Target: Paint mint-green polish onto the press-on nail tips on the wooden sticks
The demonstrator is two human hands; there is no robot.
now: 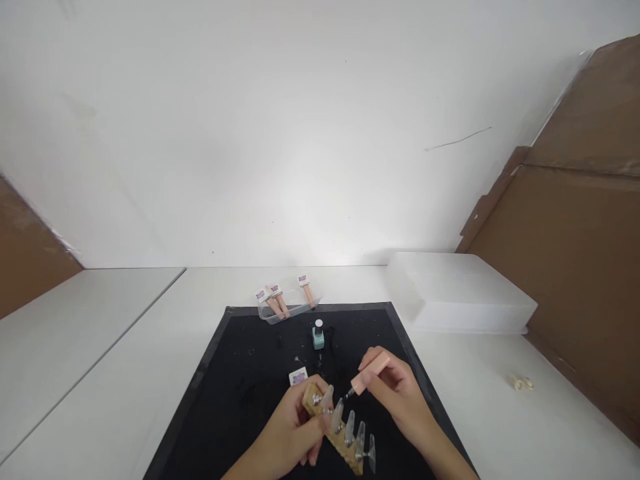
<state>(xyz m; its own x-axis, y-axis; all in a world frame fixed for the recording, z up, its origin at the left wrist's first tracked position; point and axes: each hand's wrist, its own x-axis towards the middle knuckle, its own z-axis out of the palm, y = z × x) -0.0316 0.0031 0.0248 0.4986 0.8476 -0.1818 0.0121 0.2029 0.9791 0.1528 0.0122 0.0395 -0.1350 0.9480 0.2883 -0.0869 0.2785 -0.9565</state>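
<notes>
My left hand (297,427) is closed around a tan, rough-surfaced nail practice stand (345,453) that carries a row of several clear false nail tips (349,427). Between the thumb and fingers of my right hand (395,393) is a nail polish brush (371,373) with a pink cap handle. Its dark bristle end is close to one of the upper nail tips; whether it touches cannot be made out. Just beyond my left fingers shows a small white square item with a purple print (299,377), partly hidden by the hand.
A teal polish bottle (319,337) with a white-topped cap stands on the black mat (240,373). Behind it, a clear tray (295,311) holds several pink-handled, white-labelled bottles. At right are a white box (465,300) and small cream-coloured pieces (521,383). Cardboard panels (575,247) flank the table.
</notes>
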